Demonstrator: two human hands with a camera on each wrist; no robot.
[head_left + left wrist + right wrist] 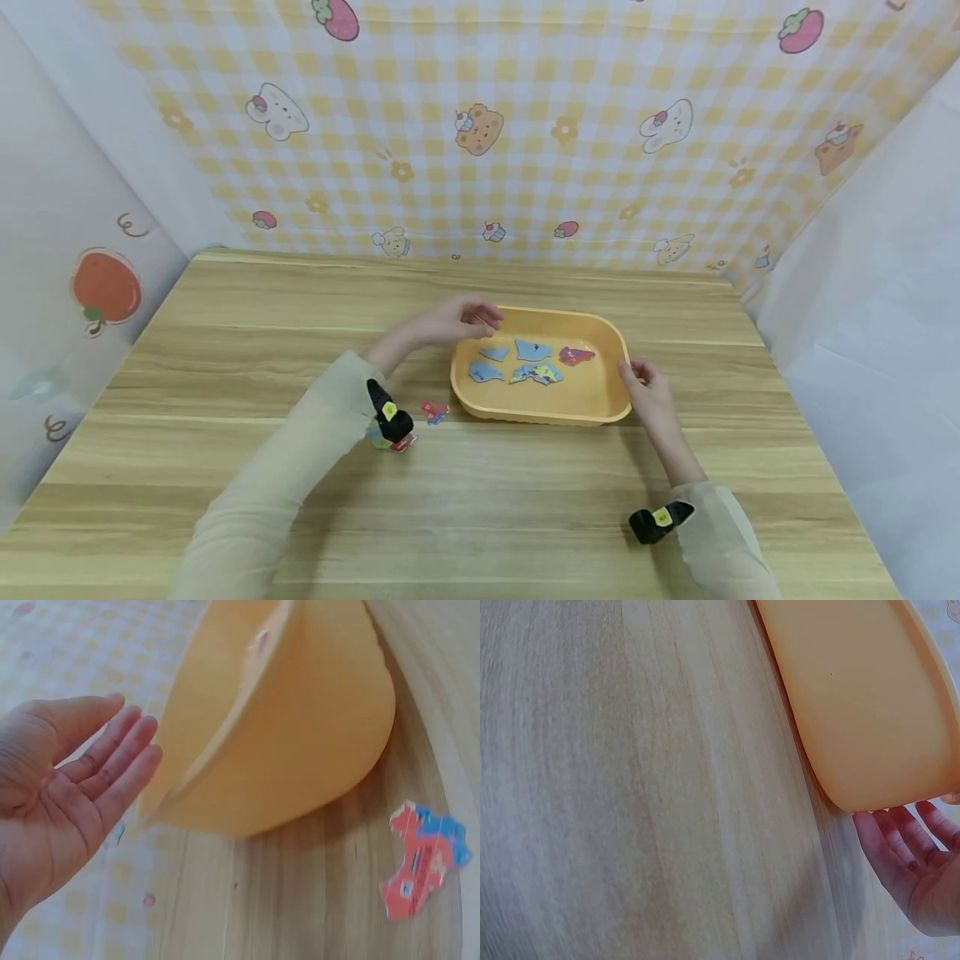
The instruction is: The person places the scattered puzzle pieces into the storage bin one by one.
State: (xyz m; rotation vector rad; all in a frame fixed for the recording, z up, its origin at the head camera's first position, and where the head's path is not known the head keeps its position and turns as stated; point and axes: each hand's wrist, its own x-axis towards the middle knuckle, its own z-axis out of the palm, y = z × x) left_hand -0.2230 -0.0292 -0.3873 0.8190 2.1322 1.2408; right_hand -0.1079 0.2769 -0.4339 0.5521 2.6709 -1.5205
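Observation:
A yellow plastic tray (540, 406) sits on the table with several irregular puzzle pieces inside, pale blue ones, a multicoloured one (537, 373) and a red-purple one (576, 357). Above its back-left corner hovers my left hand (459, 320), fingers loosely bent and holding nothing; the left wrist view shows that palm (56, 795) beside the rim. At the right end, my right hand (651, 392) grips the tray rim, thumb at the edge. The right wrist view has its fingertips (877, 832) against the tray's outer wall (862, 712).
A red-and-blue puzzle piece (434, 412) lies on the wooden table (480, 517) left of the tray. More pieces (402, 442) lie partly hidden under the left wrist camera (393, 421). A checked cloth (420, 83) hangs behind the table.

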